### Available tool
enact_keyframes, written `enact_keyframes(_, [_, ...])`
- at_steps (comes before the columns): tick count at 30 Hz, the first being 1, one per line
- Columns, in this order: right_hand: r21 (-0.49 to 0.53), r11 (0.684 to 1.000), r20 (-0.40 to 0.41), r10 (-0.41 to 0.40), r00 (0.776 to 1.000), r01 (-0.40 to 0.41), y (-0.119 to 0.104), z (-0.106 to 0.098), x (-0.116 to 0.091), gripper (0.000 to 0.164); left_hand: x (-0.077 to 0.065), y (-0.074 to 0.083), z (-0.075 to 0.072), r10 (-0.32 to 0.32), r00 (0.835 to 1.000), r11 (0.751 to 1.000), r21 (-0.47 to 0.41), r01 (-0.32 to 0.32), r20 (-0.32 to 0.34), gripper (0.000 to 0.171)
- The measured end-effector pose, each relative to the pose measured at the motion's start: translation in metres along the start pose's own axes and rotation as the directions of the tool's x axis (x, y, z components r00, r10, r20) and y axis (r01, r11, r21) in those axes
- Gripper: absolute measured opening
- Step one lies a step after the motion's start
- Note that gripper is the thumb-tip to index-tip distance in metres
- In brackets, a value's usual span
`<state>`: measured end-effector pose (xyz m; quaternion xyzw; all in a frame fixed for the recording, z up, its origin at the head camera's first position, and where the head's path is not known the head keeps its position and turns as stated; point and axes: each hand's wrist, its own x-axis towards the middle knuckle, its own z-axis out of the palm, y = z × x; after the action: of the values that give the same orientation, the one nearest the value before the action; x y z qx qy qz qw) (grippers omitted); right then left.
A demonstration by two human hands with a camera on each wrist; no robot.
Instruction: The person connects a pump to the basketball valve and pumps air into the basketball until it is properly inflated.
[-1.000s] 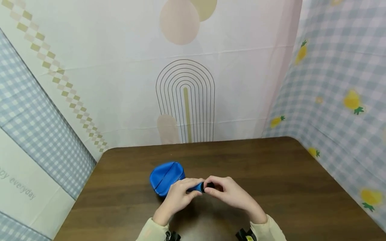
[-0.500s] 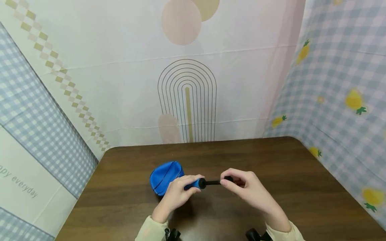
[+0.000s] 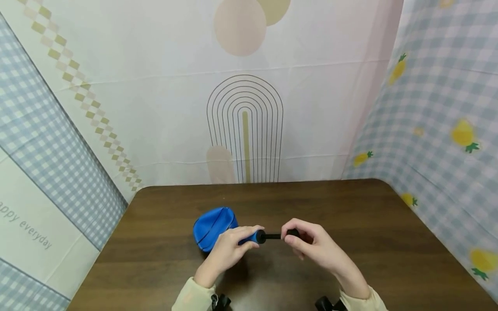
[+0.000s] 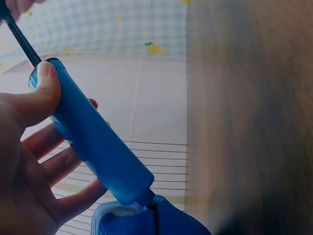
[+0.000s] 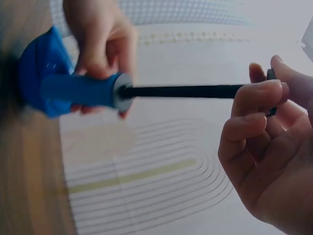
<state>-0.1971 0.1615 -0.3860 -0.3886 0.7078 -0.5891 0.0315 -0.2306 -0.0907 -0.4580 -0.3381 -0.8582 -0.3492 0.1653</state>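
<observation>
A blue hand pump (image 3: 247, 238) lies nearly level above the table, its barrel gripped by my left hand (image 3: 227, 250). In the left wrist view the thumb lies on the barrel (image 4: 102, 137) near its rod end. The barrel's narrow tip meets a blue, partly collapsed ball (image 3: 213, 228) with black seams; how deep it goes in is hidden. From the other end a black plunger rod (image 5: 181, 91) sticks out. My right hand (image 3: 317, 245) pinches the black handle (image 5: 272, 73) at the rod's end with curled fingers.
The dark brown wooden table (image 3: 334, 203) has rounded far corners. Behind it hangs a white cloth (image 3: 311, 129) with printed arches. Checked blue cloths (image 3: 435, 142) flank both sides.
My right hand has moved right, drawing the plunger rod out of the barrel, then slightly back left. The left hand, barrel and ball have stayed nearly in place.
</observation>
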Motion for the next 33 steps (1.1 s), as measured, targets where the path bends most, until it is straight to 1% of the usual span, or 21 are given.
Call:
enact_keyframes(4, [0.020, 0.999, 0.028, 0.025, 0.999, -0.025, 0.021, -0.002, 0.005, 0.008, 0.002, 0.002, 0.000, 0.055, 0.998, 0.998, 0.039, -0.055, -0.004, 0.041])
enact_keyframes(7, [0.005, 0.997, 0.036, 0.075, 0.997, -0.075, 0.037, 0.003, 0.010, 0.008, 0.004, 0.004, 0.000, 0.082, 0.997, 0.995, 0.065, -0.081, -0.002, 0.039])
enact_keyframes(11, [-0.038, 0.987, 0.031, 0.157, 0.987, -0.156, 0.052, 0.015, 0.015, 0.013, 0.004, 0.006, 0.000, 0.081, 0.997, 0.993, 0.082, -0.081, 0.005, 0.038])
enact_keyframes(14, [-0.061, 0.978, 0.026, 0.199, 0.980, -0.198, 0.055, 0.023, 0.016, 0.017, 0.003, 0.007, 0.001, 0.076, 0.997, 0.993, 0.096, -0.076, -0.001, 0.040])
enact_keyframes(17, [-0.104, 0.969, 0.016, 0.226, 0.974, -0.223, 0.054, 0.026, 0.014, 0.018, 0.001, 0.005, 0.003, 0.069, 0.998, 0.993, 0.095, -0.068, -0.011, 0.040])
enact_keyframes(19, [-0.162, 0.959, 0.002, 0.237, 0.972, -0.233, 0.051, 0.027, 0.014, 0.018, -0.001, 0.004, 0.005, 0.051, 0.999, 0.995, 0.083, -0.050, -0.009, 0.040])
enact_keyframes(23, [-0.315, 0.919, -0.048, 0.235, 0.971, -0.238, 0.045, 0.030, 0.014, 0.020, -0.004, 0.001, 0.008, -0.006, 1.000, 0.998, 0.057, 0.005, 0.015, 0.041])
enact_keyframes(25, [-0.366, 0.901, -0.069, 0.224, 0.972, -0.233, 0.042, 0.031, 0.014, 0.019, -0.004, 0.001, 0.007, -0.025, 0.999, 0.999, 0.049, 0.024, 0.025, 0.041])
enact_keyframes(29, [-0.405, 0.893, -0.086, 0.179, 0.980, -0.199, 0.034, 0.031, 0.012, 0.016, -0.002, 0.002, 0.002, -0.033, 0.999, 0.999, 0.034, 0.032, 0.030, 0.041])
enact_keyframes(33, [-0.405, 0.893, -0.121, 0.163, 0.979, -0.198, 0.019, 0.026, 0.009, 0.015, -0.001, 0.002, -0.002, -0.052, 0.998, 0.999, 0.019, 0.051, 0.043, 0.040])
